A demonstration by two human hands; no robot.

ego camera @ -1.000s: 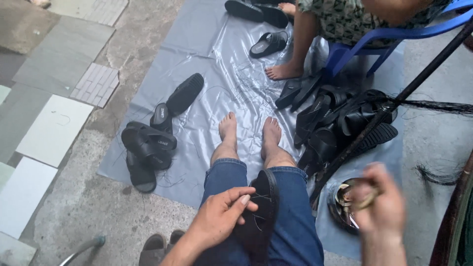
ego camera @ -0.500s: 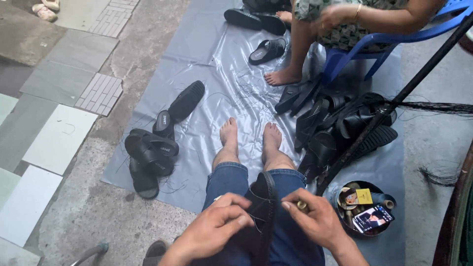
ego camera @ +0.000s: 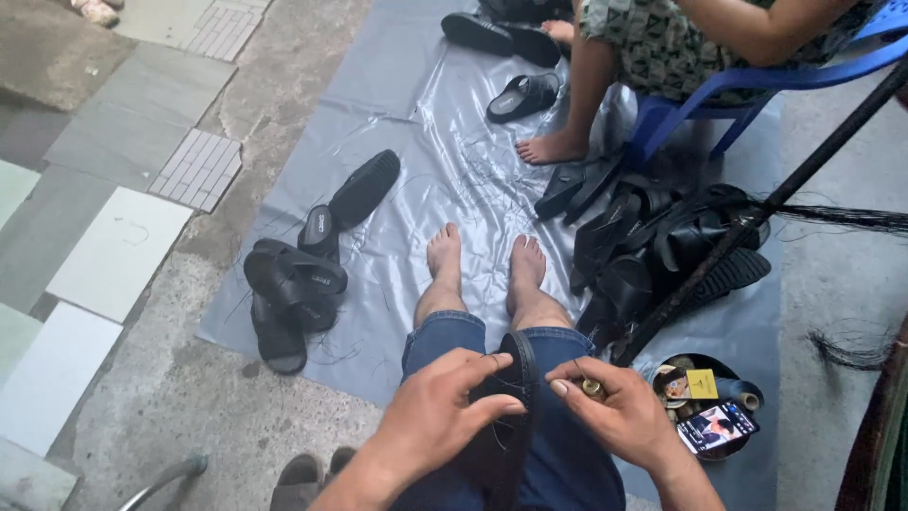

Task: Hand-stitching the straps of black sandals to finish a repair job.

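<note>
Where fingers (ego camera: pixel 492 409) pinch: sandal (ego camera: pixel 506 416) (lap)

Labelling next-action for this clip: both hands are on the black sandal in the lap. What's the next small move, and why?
Probably draw the thread taut with the right hand. That hand pinches a small brass-coloured tool beside the black sandal, which stands on edge on the lap. The left hand steadies the sandal, fingers across its side. A thin dark thread seems to run between them, though it's hard to trace.
</note>
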